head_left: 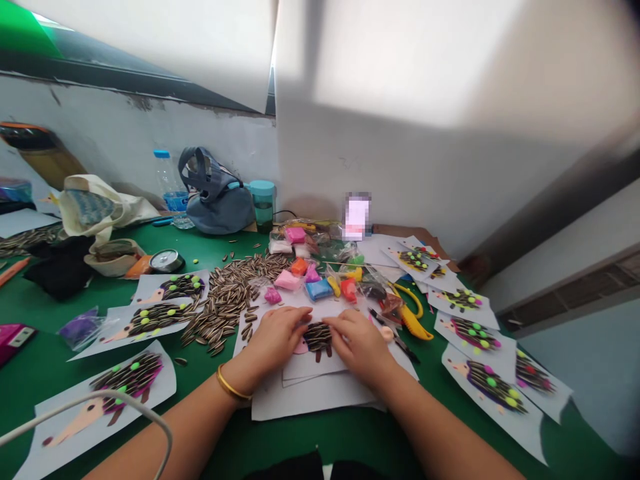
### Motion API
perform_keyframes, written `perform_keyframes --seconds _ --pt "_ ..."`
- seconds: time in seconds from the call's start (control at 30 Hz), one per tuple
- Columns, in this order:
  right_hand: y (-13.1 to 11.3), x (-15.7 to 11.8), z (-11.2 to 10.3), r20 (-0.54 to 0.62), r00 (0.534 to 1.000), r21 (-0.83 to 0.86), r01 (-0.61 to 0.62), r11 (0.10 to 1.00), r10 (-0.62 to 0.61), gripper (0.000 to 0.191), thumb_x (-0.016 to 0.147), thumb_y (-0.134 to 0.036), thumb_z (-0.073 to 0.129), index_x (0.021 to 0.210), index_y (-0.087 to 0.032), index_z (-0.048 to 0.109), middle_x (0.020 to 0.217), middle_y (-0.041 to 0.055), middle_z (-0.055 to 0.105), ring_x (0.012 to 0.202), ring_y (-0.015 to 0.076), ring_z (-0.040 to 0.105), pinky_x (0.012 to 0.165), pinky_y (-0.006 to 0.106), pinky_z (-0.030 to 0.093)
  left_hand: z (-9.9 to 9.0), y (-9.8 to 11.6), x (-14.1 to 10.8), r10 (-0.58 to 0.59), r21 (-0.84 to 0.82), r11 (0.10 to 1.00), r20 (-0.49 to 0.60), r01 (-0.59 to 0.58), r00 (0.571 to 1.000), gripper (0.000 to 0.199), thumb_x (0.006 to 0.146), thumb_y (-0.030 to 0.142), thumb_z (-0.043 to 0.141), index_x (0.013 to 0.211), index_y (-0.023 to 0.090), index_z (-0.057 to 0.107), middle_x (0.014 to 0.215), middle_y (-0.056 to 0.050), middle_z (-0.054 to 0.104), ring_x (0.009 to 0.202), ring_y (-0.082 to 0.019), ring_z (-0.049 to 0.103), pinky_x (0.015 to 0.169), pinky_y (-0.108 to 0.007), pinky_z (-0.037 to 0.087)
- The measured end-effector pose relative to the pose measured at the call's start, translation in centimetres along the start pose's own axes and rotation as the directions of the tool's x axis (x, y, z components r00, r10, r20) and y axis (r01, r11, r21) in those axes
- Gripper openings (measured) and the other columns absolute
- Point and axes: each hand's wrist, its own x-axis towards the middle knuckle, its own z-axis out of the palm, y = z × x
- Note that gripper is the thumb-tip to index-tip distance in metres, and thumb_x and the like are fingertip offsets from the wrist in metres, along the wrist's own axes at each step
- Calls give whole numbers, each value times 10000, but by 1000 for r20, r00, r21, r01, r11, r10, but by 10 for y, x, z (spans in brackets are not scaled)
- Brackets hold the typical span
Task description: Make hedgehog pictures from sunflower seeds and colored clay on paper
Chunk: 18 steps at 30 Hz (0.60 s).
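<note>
Flanking the hedgehog (317, 337), your left hand (275, 338) and right hand (363, 341) rest on the paper (320, 395) directly in front of you. The fingers of both hands are curled toward the body from opposite sides; you cannot tell from this view whether either hand is pinching a seed. The hedgehog has a pink head at its left end, a dark back covered with striped seeds laid lengthwise, and two brown legs below. Its far parts are partly hidden by your fingers.

Count the items as follows. Three hedgehog cards (150, 360) lie to your left; at least six more lie to your right, some overlapping (dots in green, yellow, pink or red decorate their backs). One large seed pile (225, 300) sits beyond your left hand, too numerous to count. At least eight clay packets (319, 289) lie beyond the paper, in colors including blue, red, orange, yellow and pink. One yellow-handled tool (415, 323) lies beyond your right hand. One bottle (173, 187), one cup (263, 205) and one blue bag (220, 207) stand near the wall (240, 143).

The table (290, 443) is green. A pale panel (425, 167) rises behind it, its upper part brightly lit.
</note>
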Motion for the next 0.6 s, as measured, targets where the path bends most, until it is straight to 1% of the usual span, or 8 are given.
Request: perform_keyframes --seconds 0.1,0.2,0.27,0.3,0.37,0.43,0.5,0.6 --pt "19 2 -15 -99 986 25 -131 991 133 272 944 -211 470 1081 -194 703 1006 82 703 957 216 641 854 333 495 -1 -3 1 4 -19 1000 12 -4 1000 340 960 201 466 1278 211 586 1158 -59 732 1090 -232 641 944 -399 464" --pt "37 1 -26 -78 967 15 -243 970 243 252 942 -237 480 1048 -215 707 1060 63 725 987 220 663 866 343 503 -2 -5 1 19 -31 999 13 -19 1000 350 962 205 450 1285 216 583 1162 -57 731 1089 -227 642 937 -391 473" --pt "42 0 -29 -22 960 -22 -280 960 280 248 917 -203 504 1058 -229 706 1067 51 724 983 219 668 848 342 506 -3 -5 2 37 -32 999 9 -36 999 353 959 210 450 1286 220 585 1164 -60 729 1083 -226 644 936 -392 476" --pt "43 0 -30 13 960 -45 -278 960 279 248 896 -179 523 1051 -235 708 1069 48 718 981 217 666 833 335 505 -3 -5 2 45 -29 999 9 -45 999 352 959 214 451 1283 221 589 1164 -61 729 1082 -227 643 938 -396 476" --pt "40 0 -29 91 966 -90 -233 968 241 231 851 -137 563 982 -240 723 1058 46 703 963 207 659 787 307 498 -3 -5 2 61 -19 998 12 -61 998 343 960 222 448 1267 225 603 1169 -61 725 1087 -231 640 946 -406 471" --pt "35 0 -27 153 970 -126 -170 977 188 192 826 -121 591 877 -241 731 983 40 700 904 191 656 725 276 480 -3 -5 2 77 -12 997 11 -77 997 330 964 227 441 1238 230 624 1178 -60 721 1092 -233 638 955 -410 464" --pt "30 0 -25 186 969 -153 -136 979 164 175 841 -137 597 814 -246 731 872 28 707 821 177 654 670 259 452 -2 -6 2 94 -14 995 2 -94 996 320 964 223 437 1207 234 645 1185 -59 716 1090 -231 639 955 -403 463" --pt "26 1 -24 207 961 -186 -147 971 185 186 883 -178 582 803 -257 730 782 12 721 732 170 650 607 250 405 -1 -8 1 111 -32 993 -12 -111 994 319 974 234 430 1211 237 643 1188 -57 714 1089 -226 639 953 -389 463"
